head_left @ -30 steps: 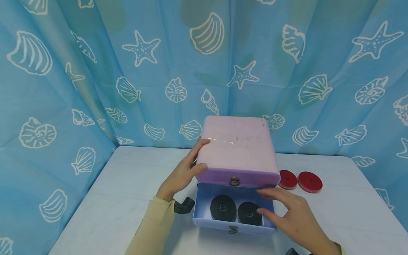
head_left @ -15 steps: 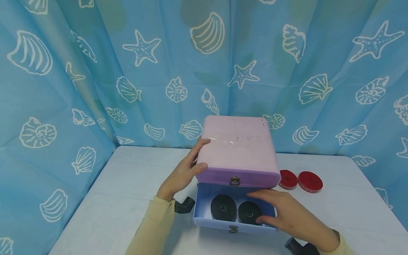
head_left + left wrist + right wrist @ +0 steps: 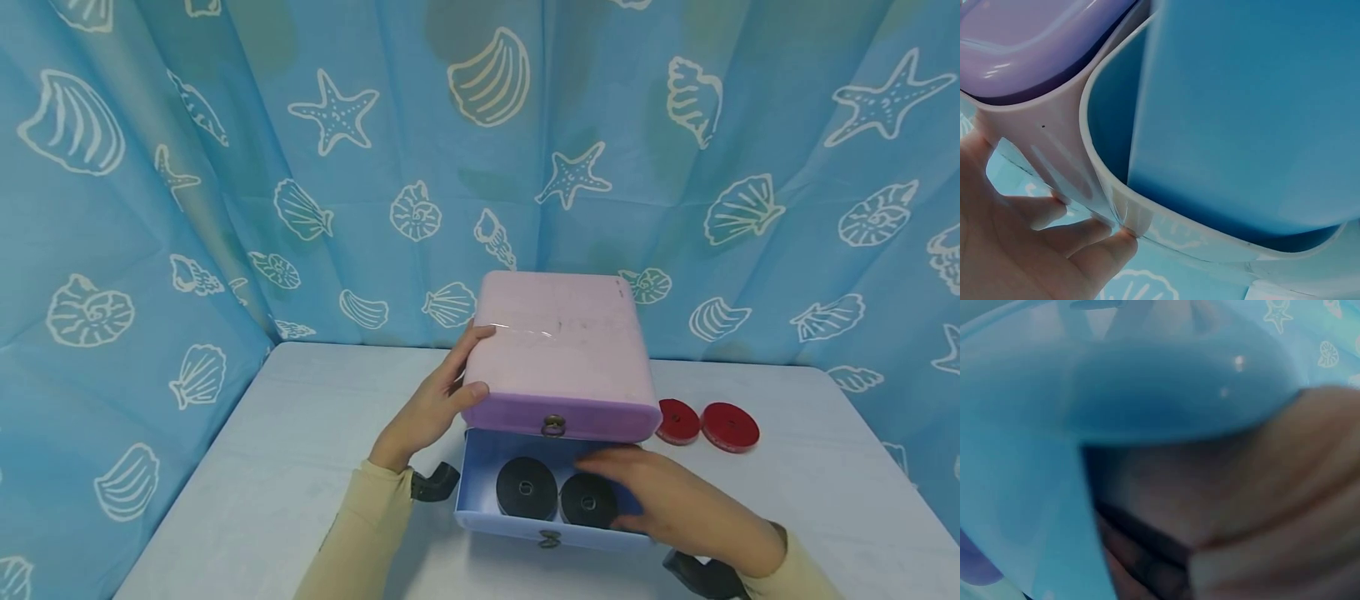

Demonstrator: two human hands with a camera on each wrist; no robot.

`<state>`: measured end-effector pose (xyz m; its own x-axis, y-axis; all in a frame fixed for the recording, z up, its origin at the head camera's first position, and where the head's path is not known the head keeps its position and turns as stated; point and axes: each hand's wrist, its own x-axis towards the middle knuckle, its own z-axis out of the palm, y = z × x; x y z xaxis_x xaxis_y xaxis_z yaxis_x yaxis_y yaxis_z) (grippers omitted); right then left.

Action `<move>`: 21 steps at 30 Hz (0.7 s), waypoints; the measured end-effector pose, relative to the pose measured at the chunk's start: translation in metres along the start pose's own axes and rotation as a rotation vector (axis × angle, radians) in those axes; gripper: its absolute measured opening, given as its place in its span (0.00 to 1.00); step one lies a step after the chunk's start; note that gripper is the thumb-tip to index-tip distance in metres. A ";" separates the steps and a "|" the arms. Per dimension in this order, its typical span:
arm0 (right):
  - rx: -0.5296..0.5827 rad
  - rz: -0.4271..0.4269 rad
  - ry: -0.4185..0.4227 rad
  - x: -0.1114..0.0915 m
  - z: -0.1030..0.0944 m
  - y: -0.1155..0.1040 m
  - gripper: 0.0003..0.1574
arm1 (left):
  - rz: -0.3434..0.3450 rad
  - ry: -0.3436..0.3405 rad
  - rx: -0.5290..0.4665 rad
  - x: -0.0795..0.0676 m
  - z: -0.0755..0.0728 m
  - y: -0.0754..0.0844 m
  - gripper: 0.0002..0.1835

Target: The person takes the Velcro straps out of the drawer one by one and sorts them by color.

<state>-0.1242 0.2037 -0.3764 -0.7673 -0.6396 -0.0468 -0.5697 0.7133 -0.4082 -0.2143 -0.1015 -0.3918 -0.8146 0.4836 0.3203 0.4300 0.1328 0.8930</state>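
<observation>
Fingers of your right hand arch over the right black roll, which lies flat in the blue drawer, just beside the left black roll. Fingertips are at its far side, thumb at its near right edge; whether they pinch it, you cannot tell (the right wrist view is blurred). Your left hand lies spread along the left side of the pink box, seemingly bracing it rather than gripping.

Seat thumb and fingers low on the roll's outer edge, since a loose coil could telescope. If you lift, stay level and clear the drawer's wall and the box's overhanging front; press gently with your left so the box doesn't skid.
</observation>
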 end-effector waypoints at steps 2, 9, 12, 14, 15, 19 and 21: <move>-0.009 -0.005 -0.011 0.001 0.000 0.000 0.45 | -0.002 0.000 0.000 0.000 0.000 0.000 0.40; -0.041 -0.010 -0.043 0.005 0.000 -0.001 0.45 | -0.004 0.001 0.000 -0.001 0.000 0.002 0.40; -0.039 -0.011 -0.044 0.006 0.000 0.000 0.45 | -0.005 0.002 0.002 -0.001 0.000 0.002 0.40; -0.037 -0.015 -0.043 0.007 0.000 0.000 0.44 | -0.005 0.002 0.003 -0.001 0.000 0.002 0.39; -0.038 -0.018 -0.042 0.007 0.000 0.001 0.43 | -0.007 0.003 0.004 -0.001 0.001 0.001 0.39; -0.044 -0.018 -0.030 0.006 0.001 0.002 0.42 | -0.012 0.003 0.001 -0.001 0.001 0.001 0.39; -0.048 -0.020 -0.019 0.005 0.002 0.002 0.42 | -0.016 0.004 0.001 -0.001 0.001 0.001 0.39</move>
<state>-0.1291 0.2015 -0.3791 -0.7500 -0.6589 -0.0568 -0.5988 0.7130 -0.3647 -0.2131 -0.1008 -0.3914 -0.8230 0.4779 0.3071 0.4170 0.1412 0.8978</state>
